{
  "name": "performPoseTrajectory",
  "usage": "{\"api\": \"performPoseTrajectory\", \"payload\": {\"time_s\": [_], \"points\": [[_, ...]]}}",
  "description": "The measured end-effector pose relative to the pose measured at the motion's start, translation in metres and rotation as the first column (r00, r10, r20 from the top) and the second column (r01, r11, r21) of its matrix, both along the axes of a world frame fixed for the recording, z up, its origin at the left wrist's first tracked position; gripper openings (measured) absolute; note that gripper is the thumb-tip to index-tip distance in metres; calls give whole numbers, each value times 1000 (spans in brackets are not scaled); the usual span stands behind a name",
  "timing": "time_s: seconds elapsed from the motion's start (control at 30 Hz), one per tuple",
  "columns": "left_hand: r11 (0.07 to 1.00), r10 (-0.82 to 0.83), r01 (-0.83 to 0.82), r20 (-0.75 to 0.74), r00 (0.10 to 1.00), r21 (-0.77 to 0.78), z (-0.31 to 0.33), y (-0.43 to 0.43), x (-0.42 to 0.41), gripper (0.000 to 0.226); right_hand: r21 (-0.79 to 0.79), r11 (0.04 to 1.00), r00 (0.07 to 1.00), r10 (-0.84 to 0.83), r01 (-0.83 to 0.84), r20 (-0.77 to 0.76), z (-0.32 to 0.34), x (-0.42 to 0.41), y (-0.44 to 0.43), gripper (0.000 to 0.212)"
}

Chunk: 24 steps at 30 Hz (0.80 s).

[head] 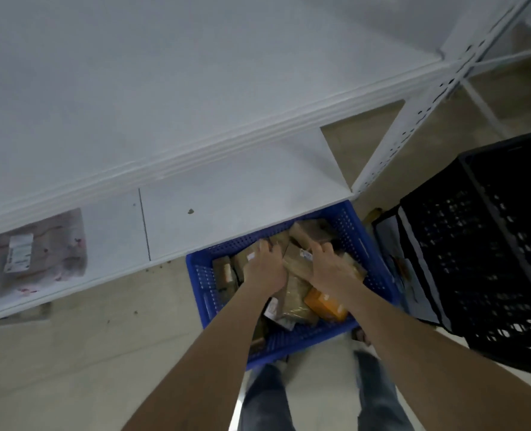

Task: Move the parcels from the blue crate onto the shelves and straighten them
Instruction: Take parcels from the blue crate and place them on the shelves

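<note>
A blue crate (368, 259) stands on the floor below the white shelves, holding several brown taped parcels and one orange parcel (325, 304). Both my hands reach down into it. My left hand (265, 265) curls over a brown parcel near the crate's far left. My right hand (328, 262) grips a long brown parcel (298, 264) with a white label, which lies between the two hands. A pale bagged parcel (37, 256) with a white label lies on the lower shelf (214, 206) at the left.
A black crate (488, 244) stands to the right, close beside the blue one. The upper shelf (164, 88) overhangs the lower one. A perforated white upright (419, 119) runs down on the right. My legs stand behind the blue crate.
</note>
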<state>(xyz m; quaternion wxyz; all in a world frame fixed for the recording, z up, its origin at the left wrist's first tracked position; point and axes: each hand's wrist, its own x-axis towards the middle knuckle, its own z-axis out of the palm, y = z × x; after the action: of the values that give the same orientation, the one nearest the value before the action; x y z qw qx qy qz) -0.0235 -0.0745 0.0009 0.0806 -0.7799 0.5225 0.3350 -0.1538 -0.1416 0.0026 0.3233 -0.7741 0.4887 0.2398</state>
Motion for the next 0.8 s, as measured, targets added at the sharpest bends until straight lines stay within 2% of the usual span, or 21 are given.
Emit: {"api": "performPoseTrajectory", "payload": {"time_s": [0.1, 0.2, 0.3, 0.37, 0.5, 0.63, 0.73, 0.8], "points": [[989, 131, -130, -12, 991, 69, -40, -14, -17, 60, 72, 997, 999, 35, -36, 13, -41, -14, -21, 72], [962, 257, -254, -12, 966, 97, -85, -28, -37, 51, 146, 989, 997, -22, 12, 70, -91, -33, -39, 64], [855, 515, -505, -79, 854, 118, -133, -40, -51, 42, 197, 975, 987, -122, 101, 102, -145, -47, -52, 56], [803, 594, -581, -105, 797, 137, -168, -47, -54, 47, 271, 940, 964, -242, 206, 107, -183, -49, -59, 58], [711, 704, -686, -149, 695, 156, -236, -52, -47, 69, 415, 800, 861, -503, 433, 72, -257, -39, -67, 75], [615, 784, -778, -206, 586, 127, -295, -52, -41, 79, 469, 653, 749, -662, 594, -27, -317, -27, -79, 86], [540, 821, -836, -279, 498, 98, -331, -57, -36, 80, 559, 506, 664, -740, 656, -110, -349, -22, -82, 77], [534, 822, -836, -310, 478, 126, -347, -58, -34, 76, 620, 437, 653, -739, 651, -164, -362, -20, -79, 54]]}}
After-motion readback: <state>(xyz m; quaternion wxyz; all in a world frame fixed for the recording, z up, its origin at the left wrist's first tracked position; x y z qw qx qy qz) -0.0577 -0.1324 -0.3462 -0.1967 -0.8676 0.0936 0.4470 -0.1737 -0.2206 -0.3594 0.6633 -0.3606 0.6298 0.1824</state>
